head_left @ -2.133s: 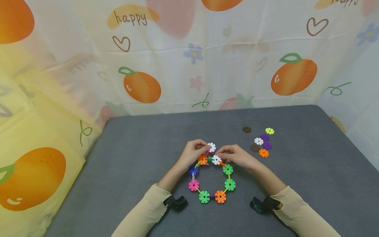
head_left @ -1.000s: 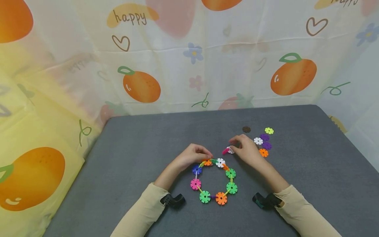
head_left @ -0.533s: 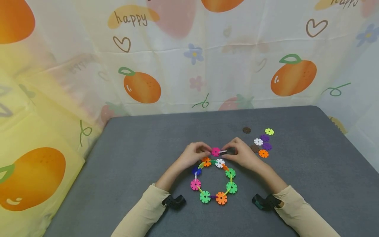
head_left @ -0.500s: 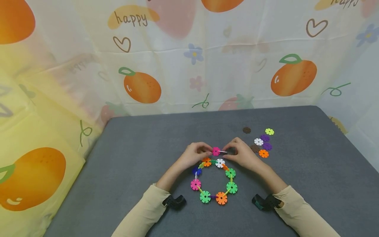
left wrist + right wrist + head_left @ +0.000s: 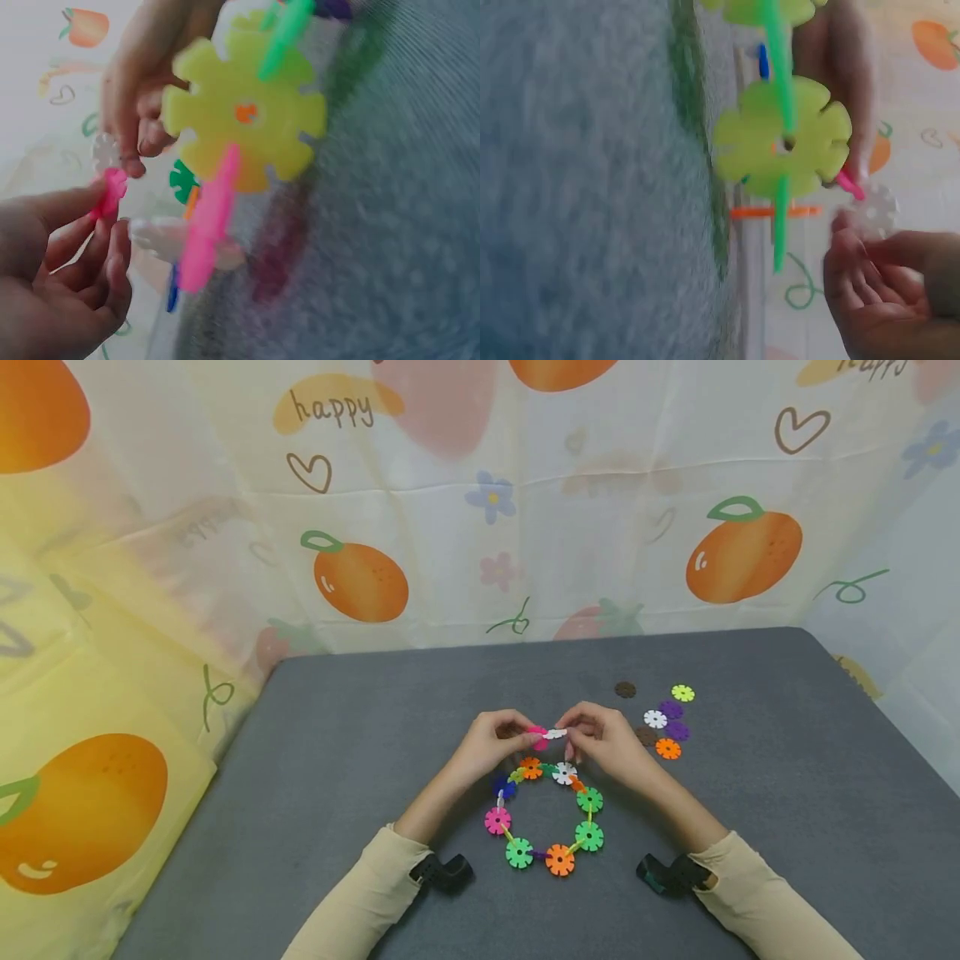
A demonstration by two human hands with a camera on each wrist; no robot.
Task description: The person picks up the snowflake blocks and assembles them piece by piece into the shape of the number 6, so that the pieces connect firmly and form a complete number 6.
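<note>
My left hand (image 5: 483,747) pinches a pink notched disc (image 5: 537,737) between thumb and fingers. Slotted into it at an angle is a white notched disc (image 5: 555,734), which my right hand (image 5: 609,745) pinches from the other side. The pair is held just beyond a ring of interlocked snowflake discs, in which a green disc (image 5: 588,836), an orange disc (image 5: 559,860) and a pink ring disc (image 5: 497,821) show. In the left wrist view a yellow disc (image 5: 247,112) fills the foreground; the right wrist view shows the white disc (image 5: 876,210) at the right fingertips.
Loose discs lie at the back right of the grey table (image 5: 360,710): an orange one (image 5: 668,748), a loose white one (image 5: 656,719), purple ones (image 5: 677,730), a yellow one (image 5: 682,693) and brown ones (image 5: 626,690). A fruit-printed cloth (image 5: 450,560) hangs behind.
The right hand carried the joined pink and white discs rightward, then back to the left hand, which took the pink one. Now the right fingers grip the white disc and both hands are slightly farther back.
</note>
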